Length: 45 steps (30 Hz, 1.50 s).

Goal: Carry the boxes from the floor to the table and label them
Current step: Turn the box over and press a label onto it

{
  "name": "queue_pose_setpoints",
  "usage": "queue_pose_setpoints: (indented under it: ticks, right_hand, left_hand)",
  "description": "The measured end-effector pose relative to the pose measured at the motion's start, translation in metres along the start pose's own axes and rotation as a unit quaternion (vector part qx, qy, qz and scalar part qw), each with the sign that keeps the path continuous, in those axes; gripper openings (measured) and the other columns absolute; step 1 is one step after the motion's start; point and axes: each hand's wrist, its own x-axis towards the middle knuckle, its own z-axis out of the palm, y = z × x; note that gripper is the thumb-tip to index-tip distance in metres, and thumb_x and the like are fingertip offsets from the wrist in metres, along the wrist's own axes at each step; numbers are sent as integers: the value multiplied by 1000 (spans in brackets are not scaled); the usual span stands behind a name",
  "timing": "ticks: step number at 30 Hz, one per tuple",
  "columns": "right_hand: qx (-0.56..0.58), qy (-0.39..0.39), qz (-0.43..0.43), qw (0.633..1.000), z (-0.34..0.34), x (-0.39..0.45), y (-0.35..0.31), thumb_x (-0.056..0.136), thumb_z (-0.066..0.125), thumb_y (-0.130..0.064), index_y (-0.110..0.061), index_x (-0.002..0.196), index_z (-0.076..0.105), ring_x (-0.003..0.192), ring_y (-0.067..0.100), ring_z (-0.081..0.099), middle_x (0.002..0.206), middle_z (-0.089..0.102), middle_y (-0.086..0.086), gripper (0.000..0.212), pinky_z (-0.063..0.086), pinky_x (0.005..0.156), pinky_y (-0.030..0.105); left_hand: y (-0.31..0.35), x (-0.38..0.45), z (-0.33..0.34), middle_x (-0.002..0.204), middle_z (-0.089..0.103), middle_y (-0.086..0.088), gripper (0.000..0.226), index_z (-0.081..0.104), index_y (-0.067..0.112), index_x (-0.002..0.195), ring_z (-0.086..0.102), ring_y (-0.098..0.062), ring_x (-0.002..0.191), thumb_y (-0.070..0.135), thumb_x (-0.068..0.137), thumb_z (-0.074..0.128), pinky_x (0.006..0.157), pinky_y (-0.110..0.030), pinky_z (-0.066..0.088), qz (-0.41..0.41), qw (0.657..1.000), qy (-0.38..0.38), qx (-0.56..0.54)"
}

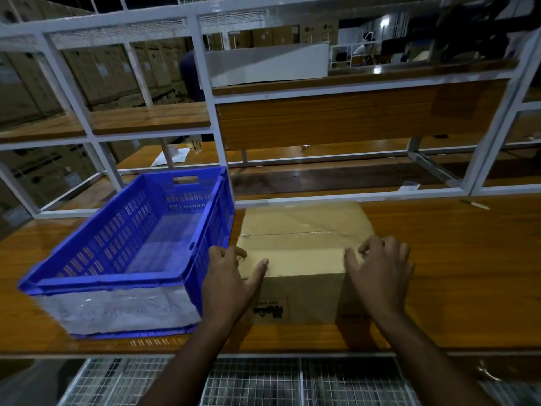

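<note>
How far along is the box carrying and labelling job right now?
Done: one cardboard box sits on the table beside the blue crate. In hand: left hand and right hand grip its near corners. Left: no fresh label shows on its top.

Both forearms reach forward from the bottom edge, bare. Left hand fingers curled, thumb stretched out to the right, gripping at a corner. Right hand palm down, fingers bent at the knuckles, thumb pointing left and up. Hands well apart, roughly level.
</note>
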Motion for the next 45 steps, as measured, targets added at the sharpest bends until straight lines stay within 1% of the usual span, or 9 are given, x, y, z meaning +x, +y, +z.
queue_pose_setpoints:
  ticks: [5, 9, 16, 19, 23, 27, 34, 40, 45]
  right_hand:
    - [-51, -37, -95, 993, 4, 13, -16, 94, 57, -40, -20, 103, 72, 107, 19, 54, 108, 64, 1, 26, 39, 101, 44]
    - [-52, -67, -128, 988, 9, 18, -33, 95, 57, -39, -19, 98, 77, 94, 14, 56, 100, 67, -1, 28, 52, 86, 33]
    - [-98, -86, -139, 982, 17, 46, -40, 92, 64, -34, -18, 94, 76, 79, 12, 58, 87, 67, 0, 20, 55, 71, 30]
    - [-125, -91, -166, 974, 25, 50, -46, 94, 61, -30, -17, 103, 72, 85, 16, 60, 94, 67, 2, 20, 55, 75, 33]
    - [-108, -130, -214, 962, 32, 50, -45, 98, 53, -29, -19, 136, 55, 119, 22, 53, 132, 58, 7, 39, 47, 99, 38]
    - [-82, -245, -250, 933, 40, 59, -47, 104, 37, -35, -20, 153, 36, 148, 20, 28, 160, 34, 4, 51, 19, 121, 43]
    - [-65, -202, -242, 947, 45, 63, -55, 101, 46, -36, -17, 132, 60, 126, 19, 53, 142, 56, 4, 39, 37, 110, 36]
    - [-73, -214, -132, 965, 50, 60, -42, 101, 36, -55, -15, 158, 23, 152, 23, 19, 165, 22, 5, 71, 13, 125, 41]
    - [-106, -200, -124, 966, 51, 65, -32, 100, 34, -60, -15, 151, 39, 151, 24, 23, 162, 29, 5, 68, 14, 124, 44]
  left_hand:
    - [13, 13, 5, 130, 47, 4, 44, 63, 25, 122, 41, -14, 129, 54, 90, 64, 107, -38, 42, 96, 994, -19, 37]
    - [30, 26, 13, 129, 55, 4, 45, 61, 20, 132, 51, -12, 119, 48, 98, 53, 100, -33, 47, 157, 979, -114, 54]
    - [38, 52, 18, 95, 58, 7, 21, 69, 21, 94, 54, -14, 91, 40, 94, 59, 79, -39, 50, 148, 979, -98, 103]
    - [45, 65, 27, 98, 60, 3, 18, 66, 21, 95, 55, -17, 95, 37, 96, 58, 82, -39, 51, 155, 973, -88, 146]
    - [45, 69, 48, 135, 56, -3, 35, 57, 21, 135, 49, -20, 125, 28, 103, 46, 103, -38, 43, 208, 964, -115, 119]
    - [48, 76, 56, 164, 29, -2, 52, 34, 18, 156, 20, -16, 152, 37, 108, 30, 125, -46, 13, 218, 937, -233, 143]
    - [47, 80, 57, 167, 20, 1, 57, 27, 18, 159, 11, -10, 154, 44, 108, 25, 126, -43, 4, 200, 934, -261, 141]
    - [33, 83, 54, 170, 0, -2, 88, 8, 14, 162, -4, -13, 155, 72, 97, 15, 125, -46, -5, 111, 939, -247, 211]
    - [19, 88, 50, 170, 0, -1, 88, 7, 14, 162, -3, -13, 155, 73, 96, 13, 126, -47, -1, 83, 943, -236, 221]
